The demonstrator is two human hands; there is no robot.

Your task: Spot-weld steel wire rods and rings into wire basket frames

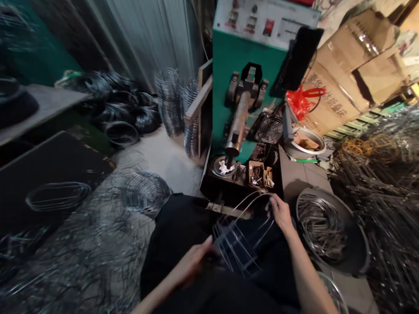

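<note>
Over my dark-clothed lap I hold a bent wire frame (235, 248), a loop with several thin cross wires; motion blurs part of it. My left hand (196, 259) is closed on the frame's left side, thumb pointing up along the wire. At the upper right, my right hand (279, 213) pinches the curved end of the loop. Just beyond the frame stands a green machine (225, 83) with a thick metal arm (240, 117) pointing down towards me. Below that arm are a small round dish (218, 168) with white scraps and a small cardboard box (257, 174) of dark parts.
A wide basin (355, 244) of short metal rods stands on my right, beside a large heap of wire pieces (389, 209). On my left, a stack of wire rings (144, 192) sits among loose wire. Cardboard boxes (340, 83) and a white bowl (319, 150) are beyond the machine's right side.
</note>
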